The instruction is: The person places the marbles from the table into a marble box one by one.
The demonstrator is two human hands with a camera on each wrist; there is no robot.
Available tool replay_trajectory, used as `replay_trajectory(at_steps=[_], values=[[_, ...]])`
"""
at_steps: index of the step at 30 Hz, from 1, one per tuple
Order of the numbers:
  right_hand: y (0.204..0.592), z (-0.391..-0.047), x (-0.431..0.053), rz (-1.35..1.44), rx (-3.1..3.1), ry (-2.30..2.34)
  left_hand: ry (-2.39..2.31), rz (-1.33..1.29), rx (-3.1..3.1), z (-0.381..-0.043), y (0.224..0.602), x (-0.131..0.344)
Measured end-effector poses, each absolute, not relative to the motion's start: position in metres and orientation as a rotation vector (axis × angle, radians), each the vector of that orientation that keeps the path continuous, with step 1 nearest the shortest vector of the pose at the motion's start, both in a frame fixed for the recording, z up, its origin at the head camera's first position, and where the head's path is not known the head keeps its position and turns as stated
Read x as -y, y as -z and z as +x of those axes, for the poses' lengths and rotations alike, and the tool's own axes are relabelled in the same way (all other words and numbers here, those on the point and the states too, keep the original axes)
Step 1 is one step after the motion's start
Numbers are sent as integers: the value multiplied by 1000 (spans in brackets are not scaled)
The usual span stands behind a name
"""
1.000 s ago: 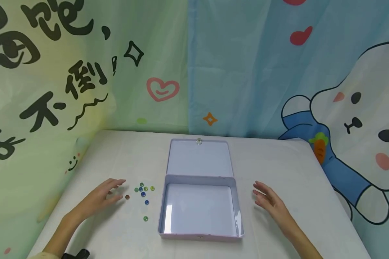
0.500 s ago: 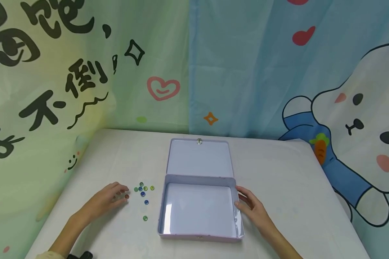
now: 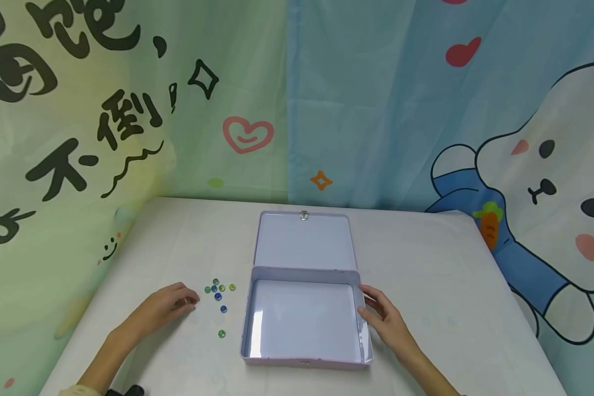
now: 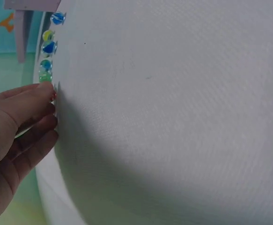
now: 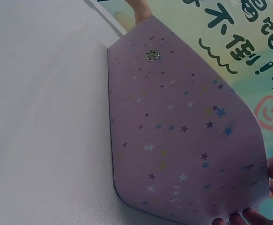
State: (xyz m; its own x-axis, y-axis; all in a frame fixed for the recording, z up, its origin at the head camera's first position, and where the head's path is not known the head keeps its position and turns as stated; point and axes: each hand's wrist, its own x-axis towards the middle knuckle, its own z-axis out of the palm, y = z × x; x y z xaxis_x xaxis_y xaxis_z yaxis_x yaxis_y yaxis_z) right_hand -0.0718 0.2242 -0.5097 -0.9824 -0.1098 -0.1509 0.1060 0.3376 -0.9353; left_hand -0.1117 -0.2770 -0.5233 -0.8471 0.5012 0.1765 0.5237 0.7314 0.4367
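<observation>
My left hand is left of the loose marbles. In the left wrist view its thumb and fingertips pinch a small red marble, mostly covered by them; the head view hides it. Beside these fingertips lie several glass marbles, among them a blue marble and a green marble set apart toward the front. A pale purple box stands in the middle, its lid folded back. My right hand holds the box's right side, thumb at the rim, other fingers against the outer wall.
A white cloth covers the table. The box has a metal clasp and star-printed outside. A printed curtain hangs along the back and left. A black object shows by the left forearm.
My left hand has moved slightly right and closed its fingertips on the red marble. My right hand has come left from beside the box to its right rim and stays there.
</observation>
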Motion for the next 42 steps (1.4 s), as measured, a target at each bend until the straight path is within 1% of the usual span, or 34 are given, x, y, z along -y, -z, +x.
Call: replay_trajectory(at_steps=[17, 25, 35, 42], values=[[515, -73, -227, -32, -2415, 1722, 705, -838, 2875, -114, 525, 276], [518, -73, -227, -42, -2417, 1718, 932, -833, 2824, -114, 522, 279], [519, -72, -228, -30, -2426, 1712, 1246, -878, 2819, -123, 486, 265], [520, -72, -228, -29, -2413, 1724, 1327, -974, 2857, -136, 448, 246]])
